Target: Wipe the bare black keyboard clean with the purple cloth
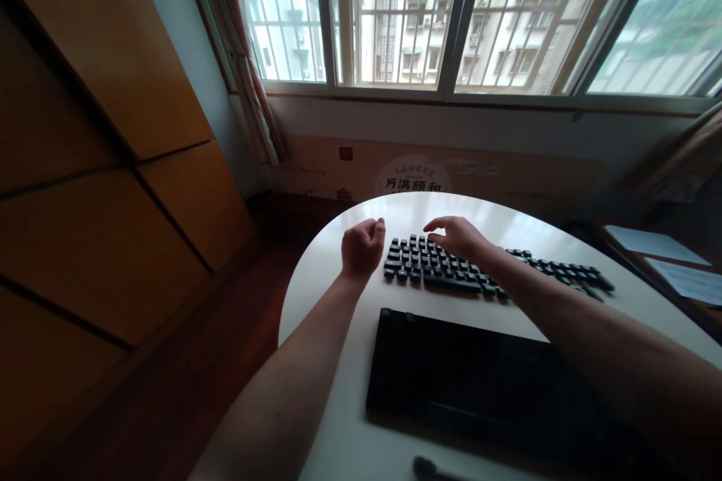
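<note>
Black keycaps (451, 282) stand in rows on the white round table (324, 301), laid out in a keyboard's pattern. Over their back left part reaches my right hand (459, 237), thumb and forefinger slightly apart, with nothing visible between them. My left hand (362, 248) is closed in a fist just left of the rows; whatever it holds, if anything, is hidden. Nearer to me lies a black keyboard base (451, 361), with a couple of small keycaps (407, 317) at its far left corner. My right forearm covers part of the base and of the keycap rows.
A small dark object (426, 467), cut off by the frame, lies at the near table edge. Wooden cabinets (163, 240) stand left. Papers (657, 244) lie on a dark surface at right. A printed cardboard panel (479, 176) and barred windows are behind the table.
</note>
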A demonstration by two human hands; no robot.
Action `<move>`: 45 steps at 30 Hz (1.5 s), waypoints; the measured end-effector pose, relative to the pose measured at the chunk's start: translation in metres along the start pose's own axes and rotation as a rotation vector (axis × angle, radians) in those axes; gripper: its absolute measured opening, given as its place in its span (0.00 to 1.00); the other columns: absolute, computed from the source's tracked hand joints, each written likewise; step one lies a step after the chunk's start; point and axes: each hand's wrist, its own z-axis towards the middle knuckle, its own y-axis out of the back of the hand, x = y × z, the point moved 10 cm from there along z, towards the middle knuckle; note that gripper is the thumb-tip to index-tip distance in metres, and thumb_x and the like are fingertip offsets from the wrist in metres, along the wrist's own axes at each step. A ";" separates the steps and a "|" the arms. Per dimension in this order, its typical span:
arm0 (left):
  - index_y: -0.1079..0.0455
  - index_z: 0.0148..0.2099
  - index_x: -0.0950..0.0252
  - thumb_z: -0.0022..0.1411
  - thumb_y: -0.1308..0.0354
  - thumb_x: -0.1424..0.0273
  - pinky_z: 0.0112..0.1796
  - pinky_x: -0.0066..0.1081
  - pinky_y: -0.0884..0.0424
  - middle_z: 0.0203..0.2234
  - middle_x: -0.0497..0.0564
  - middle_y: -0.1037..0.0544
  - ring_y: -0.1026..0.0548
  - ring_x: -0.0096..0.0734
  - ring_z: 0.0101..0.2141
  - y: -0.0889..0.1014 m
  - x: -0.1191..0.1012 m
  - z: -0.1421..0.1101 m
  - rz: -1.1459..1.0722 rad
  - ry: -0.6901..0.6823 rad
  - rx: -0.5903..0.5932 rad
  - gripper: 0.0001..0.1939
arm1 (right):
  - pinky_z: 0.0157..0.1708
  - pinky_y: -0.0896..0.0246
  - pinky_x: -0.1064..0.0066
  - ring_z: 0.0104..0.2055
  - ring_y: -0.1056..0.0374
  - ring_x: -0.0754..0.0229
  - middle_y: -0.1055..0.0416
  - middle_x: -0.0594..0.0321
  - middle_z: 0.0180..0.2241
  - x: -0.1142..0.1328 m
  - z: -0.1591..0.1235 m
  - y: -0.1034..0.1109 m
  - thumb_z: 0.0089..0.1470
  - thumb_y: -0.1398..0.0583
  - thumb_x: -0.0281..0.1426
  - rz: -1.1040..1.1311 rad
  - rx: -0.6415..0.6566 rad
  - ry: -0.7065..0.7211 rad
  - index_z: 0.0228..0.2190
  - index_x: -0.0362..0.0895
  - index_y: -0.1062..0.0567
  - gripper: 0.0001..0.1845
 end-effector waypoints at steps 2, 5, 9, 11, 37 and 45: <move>0.49 0.19 0.60 0.68 0.52 0.60 0.26 0.32 0.49 0.13 0.44 0.42 0.42 0.28 0.19 0.001 -0.001 0.000 0.013 -0.006 -0.007 0.24 | 0.52 0.32 0.56 0.47 0.26 0.53 0.21 0.57 0.45 -0.020 0.020 -0.013 0.63 0.38 0.30 -0.002 0.059 -0.050 0.43 0.43 0.21 0.08; 0.50 0.20 0.60 0.68 0.52 0.61 0.26 0.32 0.50 0.14 0.44 0.42 0.43 0.28 0.19 0.002 -0.004 0.000 0.033 -0.023 -0.008 0.24 | 0.50 0.29 0.56 0.47 0.27 0.56 0.25 0.57 0.48 -0.034 0.042 -0.035 0.66 0.39 0.37 0.008 0.165 -0.061 0.46 0.42 0.23 0.12; 0.50 0.20 0.60 0.68 0.51 0.62 0.26 0.32 0.51 0.14 0.44 0.41 0.43 0.29 0.20 0.003 -0.006 0.001 0.053 -0.038 -0.006 0.24 | 0.48 0.28 0.57 0.48 0.28 0.55 0.27 0.56 0.50 -0.034 0.058 -0.058 0.66 0.39 0.37 0.026 0.269 -0.043 0.48 0.43 0.25 0.14; 0.49 0.20 0.60 0.68 0.50 0.63 0.26 0.32 0.51 0.14 0.44 0.40 0.42 0.29 0.20 0.003 -0.007 0.001 0.059 -0.039 -0.007 0.24 | 0.48 0.28 0.57 0.48 0.28 0.54 0.27 0.56 0.51 -0.033 0.063 -0.066 0.66 0.39 0.37 0.030 0.303 -0.045 0.49 0.43 0.25 0.14; 0.26 0.45 0.60 0.62 0.37 0.66 0.30 0.28 0.33 0.29 0.46 0.22 0.28 0.28 0.25 -0.018 -0.070 -0.020 -0.148 -0.292 0.385 0.09 | 0.34 0.32 0.66 0.36 0.26 0.57 0.22 0.57 0.38 0.008 -0.029 -0.001 0.51 0.31 0.48 0.938 0.089 -0.221 0.45 0.44 0.24 0.26; 0.22 0.44 0.62 0.61 0.35 0.72 0.32 0.28 0.29 0.31 0.48 0.20 0.25 0.28 0.28 -0.037 -0.124 -0.060 -0.223 -0.502 0.673 0.08 | 0.27 0.38 0.71 0.27 0.34 0.65 0.28 0.65 0.28 0.006 -0.110 -0.009 0.42 0.24 0.37 1.434 0.124 -0.430 0.35 0.45 0.24 0.20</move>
